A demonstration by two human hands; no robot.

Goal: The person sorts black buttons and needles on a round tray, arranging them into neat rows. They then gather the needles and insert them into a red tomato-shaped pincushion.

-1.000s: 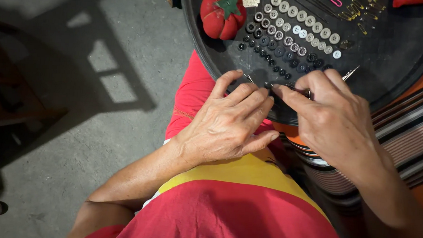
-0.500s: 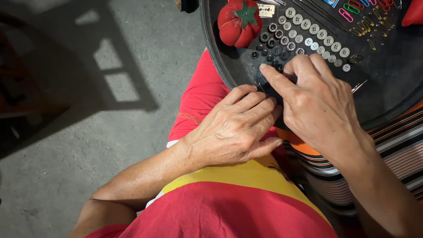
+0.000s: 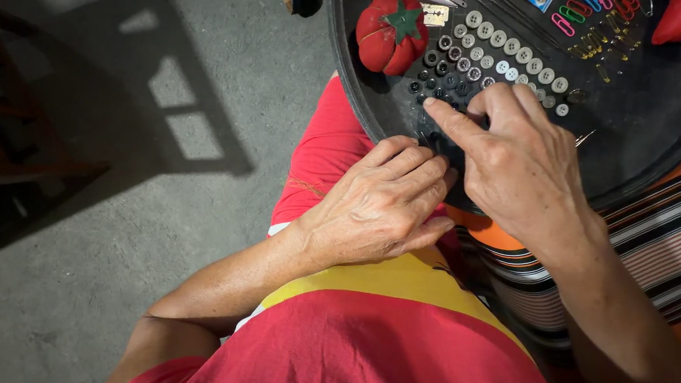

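**While your right hand climbs to the dark buttons, your left stays at the tray rim**

Head view: compared with a second ago, your right hand (image 3: 516, 166) has left the near rim of the round black tray (image 3: 655, 122) and moved up among the small dark buttons (image 3: 440, 68), its forefinger stretched out with the tip just beside them. The thin metal tool (image 3: 584, 137) it pinched earlier now shows only as a sliver past the knuckles. That suggests you have shifted from handling the tool to picking out a button. Your left hand (image 3: 378, 209) has hardly moved, fingers curled at the tray's near edge.

What either grip encloses I cannot tell: the left fingertips fold under, and the right palm covers the spot below it. The pale buttons (image 3: 511, 57) and red tomato pincushion (image 3: 391, 32) lie clear, but the coloured paper clips (image 3: 579, 10) and the tray's far side are cut off by the frame.
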